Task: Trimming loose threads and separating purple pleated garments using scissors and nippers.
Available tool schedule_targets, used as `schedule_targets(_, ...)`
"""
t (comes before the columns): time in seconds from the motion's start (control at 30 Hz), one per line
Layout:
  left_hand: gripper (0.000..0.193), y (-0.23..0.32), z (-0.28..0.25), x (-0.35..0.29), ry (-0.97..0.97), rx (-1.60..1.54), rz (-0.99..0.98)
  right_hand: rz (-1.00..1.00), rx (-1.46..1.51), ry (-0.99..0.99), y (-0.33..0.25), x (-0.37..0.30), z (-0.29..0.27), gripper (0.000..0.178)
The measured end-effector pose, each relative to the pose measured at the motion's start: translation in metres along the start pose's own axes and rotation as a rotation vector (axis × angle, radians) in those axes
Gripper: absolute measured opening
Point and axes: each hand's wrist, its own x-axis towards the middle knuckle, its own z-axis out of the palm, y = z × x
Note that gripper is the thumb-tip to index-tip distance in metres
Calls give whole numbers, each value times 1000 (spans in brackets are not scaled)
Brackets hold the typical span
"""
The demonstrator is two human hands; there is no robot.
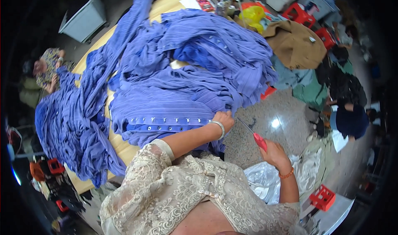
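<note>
Pleated blue-purple garments (161, 98) lie heaped over the table. The nearest one shows a placket with a row of light buttons or snaps. My left hand (224, 121) is closed on the right end of this garment, by the placket; its fingertips are partly hidden. To the right, away from the cloth, my right hand (274, 154) is closed around a red-handled tool with a thin metal blade (260, 141). The blade points up and left toward my left hand, and its tip is close to the garment's edge. The tool's exact kind cannot be made out.
Pale wood shows on the table (118, 150). Another person (49, 71) handles the cloth at the far left. A grey bin (85, 19) stands beyond. At right are a brown cloth pile (295, 44), red stools (299, 15) and a clear plastic bag (263, 177) near my right arm.
</note>
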Motion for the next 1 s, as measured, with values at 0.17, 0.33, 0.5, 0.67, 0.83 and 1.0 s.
schedule_targets(0.17, 17, -13, 7, -5, 231, -369, -65, -174, 88, -80, -15, -16, -14, 28)
schedule_targets(0.33, 14, -8, -6, -12, 355, -626, -142, -57, 103, 35, 3, 13, -24, 27)
schedule_targets(0.5, 31, -3, -55, -98, 669, -876, 20, -54, 181, 195, -31, 52, -23, 24)
schedule_targets(0.67, 22, -84, -44, -242, 1226, -863, -406, -174, 223, 283, -92, 84, -15, 26)
schedule_targets(0.83, 37, -172, 69, -340, 1213, -663, -910, -349, 242, 283, -180, 92, 16, 34)
schedule_targets(1.0, 57, -216, 105, -344, 1096, -420, -806, -476, 89, 346, -193, 118, 62, 47)
